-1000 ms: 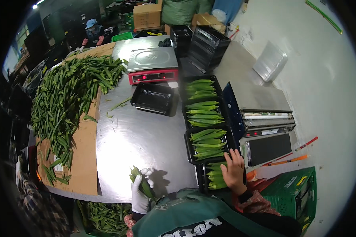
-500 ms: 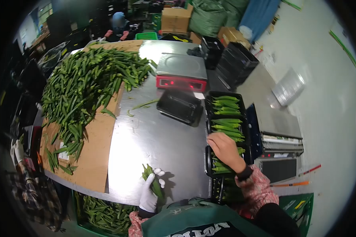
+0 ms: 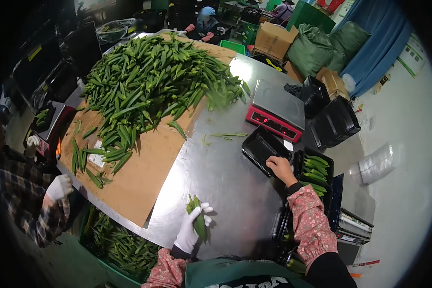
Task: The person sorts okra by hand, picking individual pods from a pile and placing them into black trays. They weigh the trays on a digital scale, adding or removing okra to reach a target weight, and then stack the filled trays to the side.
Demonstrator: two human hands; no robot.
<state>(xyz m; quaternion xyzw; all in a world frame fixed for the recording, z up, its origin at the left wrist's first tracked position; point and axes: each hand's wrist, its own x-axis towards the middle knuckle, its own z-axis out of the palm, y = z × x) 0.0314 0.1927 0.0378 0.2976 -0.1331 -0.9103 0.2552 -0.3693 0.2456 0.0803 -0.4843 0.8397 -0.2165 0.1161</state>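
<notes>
The person's white-gloved left hand (image 3: 191, 231) is closed around a small bunch of okra (image 3: 197, 217), held upright just above the near edge of the steel table (image 3: 225, 187). The bare right hand (image 3: 279, 167) rests on the near right corner of an empty black tray (image 3: 261, 145); whether its fingers grip the rim I cannot tell. Just beyond that tray stands a red scale (image 3: 275, 113). To the right, touching the tray, lies a tray filled with okra (image 3: 315, 172). A big okra heap (image 3: 153, 77) covers the far left of a cardboard sheet (image 3: 144, 168). At the near left, a co-worker's gloved hand (image 3: 60, 186) is beside the table's edge.
</notes>
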